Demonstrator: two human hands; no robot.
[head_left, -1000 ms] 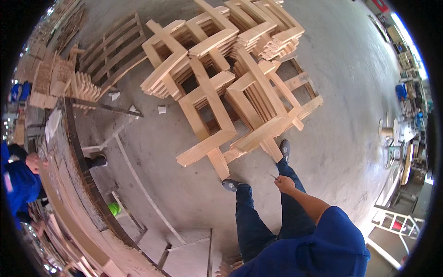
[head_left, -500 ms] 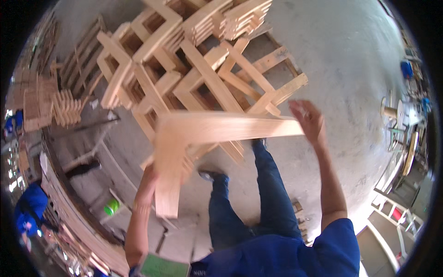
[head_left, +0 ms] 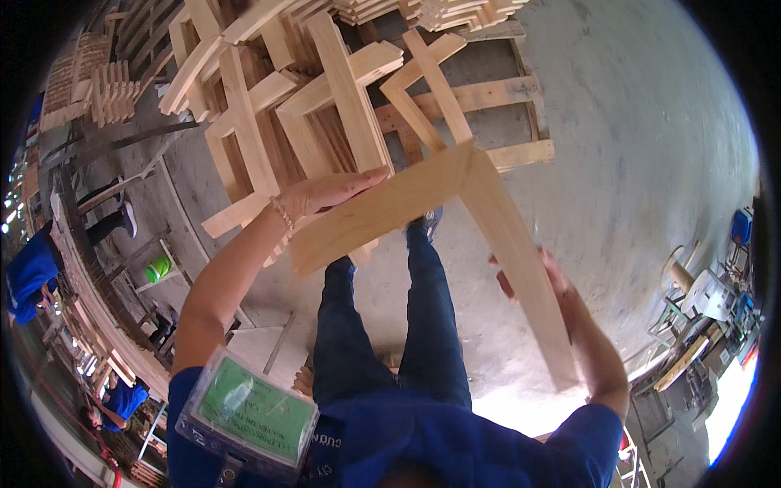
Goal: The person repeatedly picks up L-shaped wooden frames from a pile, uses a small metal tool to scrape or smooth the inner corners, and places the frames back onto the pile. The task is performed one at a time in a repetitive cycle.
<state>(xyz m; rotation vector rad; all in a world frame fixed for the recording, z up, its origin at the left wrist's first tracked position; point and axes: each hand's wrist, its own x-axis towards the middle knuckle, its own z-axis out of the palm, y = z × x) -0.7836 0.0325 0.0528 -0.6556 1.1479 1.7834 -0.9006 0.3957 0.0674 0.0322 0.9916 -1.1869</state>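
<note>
Now the pale L-shaped wood has its corner swung rightward; straight-fingered left hand touches it, right hand reaches behind, both grips unclear

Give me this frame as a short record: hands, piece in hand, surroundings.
Piece in hand: one pale L-shaped wooden piece, corner pointing away from the wearer
Left hand: along the upper edge of its left leg, fingers extended
Right hand: partly hidden behind its right leg, fingertips showing on the other side; firmness of grip unclear
Ahead: stacked wooden pieces, with pallet slats showing to their right
Left side: person in blue; bright green object, kind unclear
Wearer: blue shirt, green badge in clear sleeve
</note>
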